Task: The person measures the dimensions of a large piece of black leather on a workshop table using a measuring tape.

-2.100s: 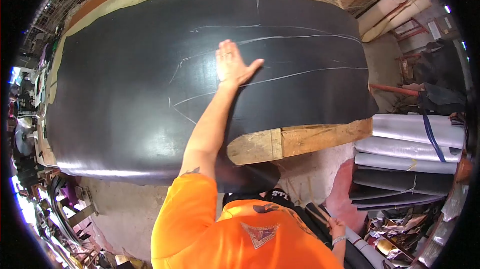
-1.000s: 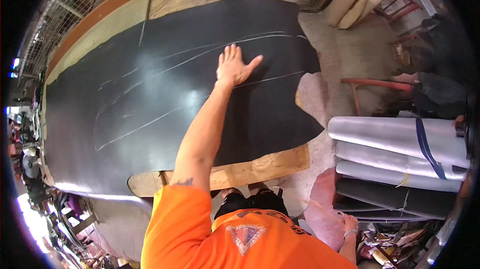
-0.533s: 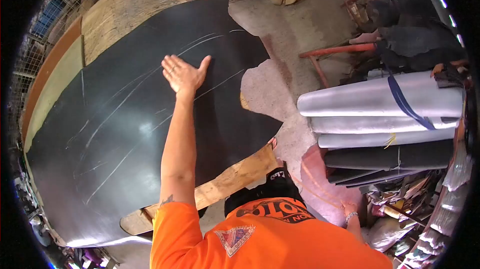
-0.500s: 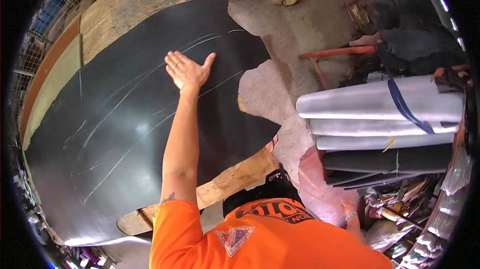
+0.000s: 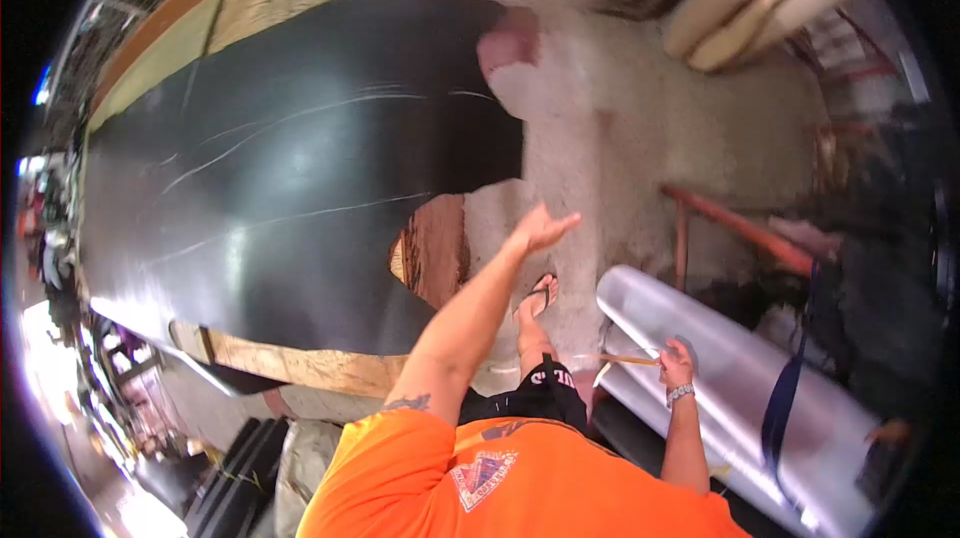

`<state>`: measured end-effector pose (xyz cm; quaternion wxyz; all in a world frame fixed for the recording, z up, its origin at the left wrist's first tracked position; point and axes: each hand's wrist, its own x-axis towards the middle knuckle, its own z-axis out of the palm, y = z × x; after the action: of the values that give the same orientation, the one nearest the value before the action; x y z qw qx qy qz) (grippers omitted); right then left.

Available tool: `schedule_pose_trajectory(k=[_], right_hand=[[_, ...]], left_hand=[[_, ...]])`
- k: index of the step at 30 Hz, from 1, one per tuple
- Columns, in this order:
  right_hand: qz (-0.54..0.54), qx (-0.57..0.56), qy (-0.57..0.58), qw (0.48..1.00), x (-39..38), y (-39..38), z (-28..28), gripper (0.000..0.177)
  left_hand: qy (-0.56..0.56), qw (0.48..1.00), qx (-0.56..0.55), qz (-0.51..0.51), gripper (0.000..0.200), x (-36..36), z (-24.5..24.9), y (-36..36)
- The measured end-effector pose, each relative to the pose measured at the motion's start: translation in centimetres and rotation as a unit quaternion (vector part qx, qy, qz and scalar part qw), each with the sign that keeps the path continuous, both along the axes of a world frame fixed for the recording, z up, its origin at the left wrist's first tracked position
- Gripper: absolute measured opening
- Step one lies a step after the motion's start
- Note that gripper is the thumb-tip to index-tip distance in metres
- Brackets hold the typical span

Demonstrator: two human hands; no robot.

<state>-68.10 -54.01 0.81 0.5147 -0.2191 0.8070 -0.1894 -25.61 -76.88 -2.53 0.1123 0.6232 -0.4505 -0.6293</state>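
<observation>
My left hand (image 5: 545, 228) is stretched out over the concrete floor, just right of the leather's edge. It is a little blurred, with the thumb apart and nothing visible in it. A large black sheet that looks like leather (image 5: 300, 168) lies across a wooden table, with pale curved lines drawn on it. Low on the right, my right hand (image 5: 677, 363) is closed around one end of a thin light-brown stick (image 5: 632, 359), whose far end points left. What kind of tool it is cannot be made out.
Silvery rolls (image 5: 720, 368) with a dark blue strap (image 5: 785, 398) lie at the right. Beyond them stands a red metal frame (image 5: 745, 228). The table's wooden edge (image 5: 310, 363) shows below the sheet. Large beige rolls (image 5: 750, 3) stand at the back. A sandalled foot (image 5: 540, 296) is on the floor.
The view has swung to the right. My left hand has come off the black sheet and moved right, over the floor. My right hand has risen, and the stick it holds now shows.
</observation>
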Motion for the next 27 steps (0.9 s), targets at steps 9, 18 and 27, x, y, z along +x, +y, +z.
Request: schedule_pose_trajectory(k=[9, 18, 27], right_hand=[[0.188, -0.044, -0.215, 0.957, 12.4, -31.1, 0.6, 0.039], [0.38, -0.077, -0.288, 0.875, 36.5, -51.6, -0.8, 0.078], [0.304, 0.047, -0.47, 0.827, 47.1, -59.7, -0.6, 0.037]], left_hand=[[0.229, 0.651, -0.11, 0.715, 0.007, 6.7, -3.3, 3.9], [0.338, 0.469, -0.151, 0.802, 0.053, 7.9, 6.7, -0.6], [0.301, 0.373, -0.16, 0.863, 0.036, 7.8, 10.9, -2.9]])
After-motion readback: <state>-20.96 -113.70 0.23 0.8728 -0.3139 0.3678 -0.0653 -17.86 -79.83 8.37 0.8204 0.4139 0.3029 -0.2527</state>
